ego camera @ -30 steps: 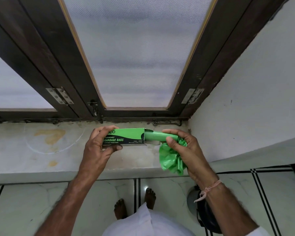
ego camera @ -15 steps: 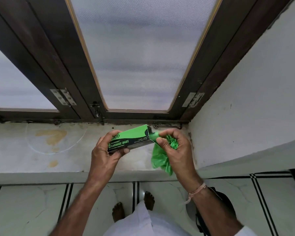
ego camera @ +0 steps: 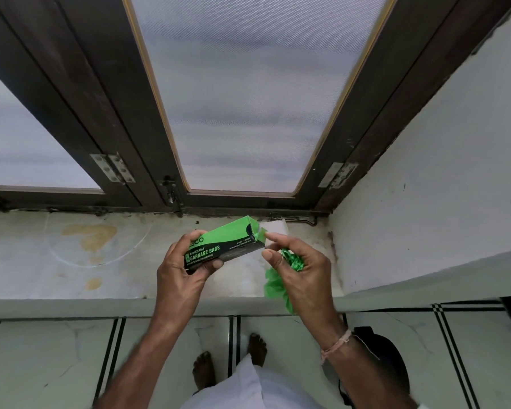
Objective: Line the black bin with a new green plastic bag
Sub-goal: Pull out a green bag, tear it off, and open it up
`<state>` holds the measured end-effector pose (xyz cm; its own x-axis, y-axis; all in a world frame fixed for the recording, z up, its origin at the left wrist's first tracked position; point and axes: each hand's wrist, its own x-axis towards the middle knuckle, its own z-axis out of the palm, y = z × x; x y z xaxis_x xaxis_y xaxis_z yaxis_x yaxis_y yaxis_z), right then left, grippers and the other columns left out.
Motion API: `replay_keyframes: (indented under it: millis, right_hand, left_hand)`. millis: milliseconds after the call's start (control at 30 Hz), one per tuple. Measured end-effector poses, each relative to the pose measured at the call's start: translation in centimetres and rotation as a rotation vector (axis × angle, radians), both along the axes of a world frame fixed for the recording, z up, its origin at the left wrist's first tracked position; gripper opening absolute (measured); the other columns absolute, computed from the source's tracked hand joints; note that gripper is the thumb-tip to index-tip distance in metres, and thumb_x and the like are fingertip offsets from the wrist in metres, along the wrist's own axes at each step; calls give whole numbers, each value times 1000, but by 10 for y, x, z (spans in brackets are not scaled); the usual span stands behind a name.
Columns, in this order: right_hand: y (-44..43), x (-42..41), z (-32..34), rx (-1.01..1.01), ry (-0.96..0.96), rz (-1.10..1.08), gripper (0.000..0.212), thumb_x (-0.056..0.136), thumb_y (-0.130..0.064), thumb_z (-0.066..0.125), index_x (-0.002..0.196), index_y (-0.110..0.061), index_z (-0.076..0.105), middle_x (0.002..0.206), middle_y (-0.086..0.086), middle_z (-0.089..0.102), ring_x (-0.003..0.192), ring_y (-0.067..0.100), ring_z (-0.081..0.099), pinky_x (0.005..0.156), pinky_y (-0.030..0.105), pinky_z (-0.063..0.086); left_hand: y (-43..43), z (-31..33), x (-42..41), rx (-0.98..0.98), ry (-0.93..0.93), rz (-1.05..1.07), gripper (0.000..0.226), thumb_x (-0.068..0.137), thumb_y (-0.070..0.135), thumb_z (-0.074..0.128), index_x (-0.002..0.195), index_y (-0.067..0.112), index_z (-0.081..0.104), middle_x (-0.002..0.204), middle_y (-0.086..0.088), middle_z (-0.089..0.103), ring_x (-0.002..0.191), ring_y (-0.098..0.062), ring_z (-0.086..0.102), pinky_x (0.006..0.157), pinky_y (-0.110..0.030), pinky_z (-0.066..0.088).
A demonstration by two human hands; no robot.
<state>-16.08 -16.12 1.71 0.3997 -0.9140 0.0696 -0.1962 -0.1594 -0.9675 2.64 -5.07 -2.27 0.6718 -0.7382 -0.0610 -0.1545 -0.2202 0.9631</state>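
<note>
My left hand (ego camera: 179, 274) grips a green and black garbage bag box (ego camera: 224, 245) above the window ledge, tilted with its right end higher. My right hand (ego camera: 300, 271) holds a crumpled green plastic bag (ego camera: 278, 287) in its palm and lower fingers; part of the bag hangs below the hand. Its forefinger and thumb touch the box's open end flap (ego camera: 273, 228). The black bin (ego camera: 387, 361) stands on the floor at the lower right, mostly hidden behind my right forearm.
A stained pale stone ledge (ego camera: 71, 261) runs under a dark wooden window frame (ego camera: 148, 160) with frosted glass. A white wall (ego camera: 425, 202) closes the right side. Below is a tiled floor (ego camera: 42, 364) with black lines, and my bare feet (ego camera: 204, 370).
The green roll that stuck out of the box has gone back inside. The box has tilted up at its right end, and my right fingers have moved to its end flap.
</note>
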Motion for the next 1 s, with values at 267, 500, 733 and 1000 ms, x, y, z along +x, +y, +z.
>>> replay_keyframes:
  millis: [267,500,733,1000]
  right_hand:
    - [-1,7,-3,-63,28,-56,33,89,-21,78,122,-22,75,112,-3,64,105,3,62,83,15,55]
    - [-5,6,1,317,-164,-231,46,87,-25,79,131,-29,70,123,-15,71,119,1,65,87,16,55]
    - [-5,11,7,91,-88,-96,20,90,-19,78,109,-18,80,110,-7,79,107,10,73,91,30,61]
    - [-3,14,7,100,-96,-29,26,91,-10,76,117,-11,78,115,1,77,92,-3,74,66,10,57]
  left_hand:
    - [-3,1,-3,-22,-11,-13,56,76,20,86,127,33,65,123,2,68,111,-14,66,90,-32,57]
    - [-3,1,-2,-26,-7,-5,57,75,18,86,125,36,65,123,1,68,109,-11,66,85,-13,53]
    - [-4,5,0,-17,-124,-45,56,75,11,88,123,30,68,119,4,64,108,-10,64,86,-10,51]
    - [-2,7,3,-15,-176,-54,57,74,11,88,124,29,68,119,5,63,110,-13,64,88,-23,56]
